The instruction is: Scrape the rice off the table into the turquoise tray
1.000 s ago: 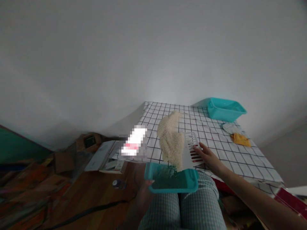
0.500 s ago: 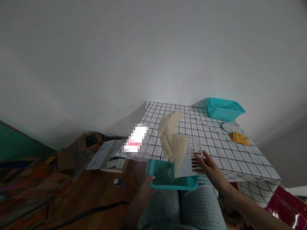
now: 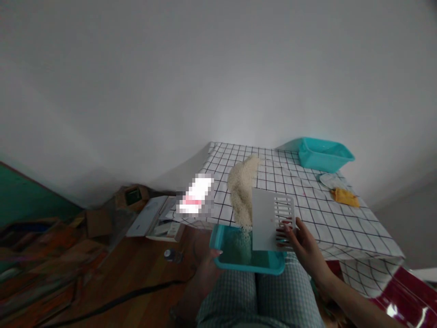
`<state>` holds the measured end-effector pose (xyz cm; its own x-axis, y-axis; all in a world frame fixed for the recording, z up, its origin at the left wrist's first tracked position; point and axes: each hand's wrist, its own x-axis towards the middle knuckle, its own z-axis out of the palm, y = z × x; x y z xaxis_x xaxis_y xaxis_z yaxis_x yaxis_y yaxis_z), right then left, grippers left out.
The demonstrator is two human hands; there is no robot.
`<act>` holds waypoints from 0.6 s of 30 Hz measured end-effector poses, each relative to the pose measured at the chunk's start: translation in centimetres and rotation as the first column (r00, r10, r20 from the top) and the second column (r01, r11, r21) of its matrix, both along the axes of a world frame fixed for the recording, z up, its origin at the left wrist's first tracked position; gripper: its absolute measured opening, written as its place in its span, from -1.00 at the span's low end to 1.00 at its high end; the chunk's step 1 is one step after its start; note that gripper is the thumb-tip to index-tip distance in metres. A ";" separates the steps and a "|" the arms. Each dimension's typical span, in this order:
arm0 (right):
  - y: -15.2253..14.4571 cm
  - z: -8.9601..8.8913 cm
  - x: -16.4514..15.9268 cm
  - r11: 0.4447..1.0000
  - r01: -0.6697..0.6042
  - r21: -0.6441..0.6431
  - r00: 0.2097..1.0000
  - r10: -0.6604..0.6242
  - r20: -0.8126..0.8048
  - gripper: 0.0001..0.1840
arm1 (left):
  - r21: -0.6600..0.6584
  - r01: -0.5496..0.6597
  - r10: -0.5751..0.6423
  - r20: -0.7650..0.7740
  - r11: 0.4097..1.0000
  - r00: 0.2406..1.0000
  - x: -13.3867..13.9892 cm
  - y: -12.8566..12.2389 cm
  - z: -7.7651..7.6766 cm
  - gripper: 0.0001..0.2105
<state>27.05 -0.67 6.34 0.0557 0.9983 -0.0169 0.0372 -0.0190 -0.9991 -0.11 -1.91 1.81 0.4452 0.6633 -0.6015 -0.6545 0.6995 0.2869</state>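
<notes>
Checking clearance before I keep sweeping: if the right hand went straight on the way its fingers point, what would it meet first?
The right hand already presses the white slotted scraper. Straight on, toward the left, comes the rice pile on the checked tablecloth, though depth is unclear.

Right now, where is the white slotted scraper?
Head view, lower centre-right: the white slotted scraper is in the right hand, at the table edge, above the teal tray.

Rice (image 3: 241,191) and tub (image 3: 324,155) on checked table (image 3: 317,214)

A second teal tub (image 3: 326,155) and perhaps a yellow cloth (image 3: 345,197) lie beyond.
</notes>
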 end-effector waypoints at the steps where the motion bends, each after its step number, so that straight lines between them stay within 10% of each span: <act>1: -0.1 0.2 0.2 1.000 0.000 0.029 0.999 -0.001 0.039 -0.63 | -0.007 0.013 -0.013 0.010 1.000 1.000 0.0 0.0 0.1 -0.52; 7: 1.7 2.9 2.1 0.983 0.038 0.178 0.985 -0.068 0.161 -0.69 | -0.004 0.014 -0.014 -0.009 1.000 1.000 -0.3 0.1 -0.3 -0.54; 18: 9.7 4.1 7.0 0.993 0.091 -0.073 0.996 -0.092 -0.015 -0.70 | 0.019 -0.054 0.054 -0.017 0.998 0.998 -1.0 -0.1 -0.2 -0.43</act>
